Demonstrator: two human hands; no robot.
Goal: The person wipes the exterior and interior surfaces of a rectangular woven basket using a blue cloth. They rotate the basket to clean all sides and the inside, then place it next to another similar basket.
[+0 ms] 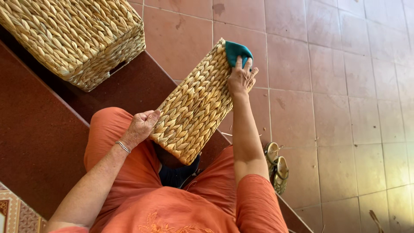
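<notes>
Both hands work on one woven basket point(194, 103) held over the lap. Right hand point(240, 80) lies flat, fingers spread, pressing a teal cloth point(237, 51) against the basket's far top corner; I read it as pressing rather than gripping. Left hand point(141, 127) curls around the basket's near left edge, thumb on the weave, steadying it. I see the basket tilted, its long axis running from the lap up and away toward the right hand, so the far end sits under the right hand and the near end by the left hand. Left hand is nearer the body; right arm is stretched out. A second basket point(73, 39) rests on the dark red step point(39, 129) at upper left, well apart from both hands. Sandals point(276, 166) lie on the tiled floor point(345, 108) beside the right elbow. Hidden: the basket's underside and inside, most of the cloth under the right fingers, and the left fingertips behind the edge. A dark thing below the basket's near corner I cannot identify.
</notes>
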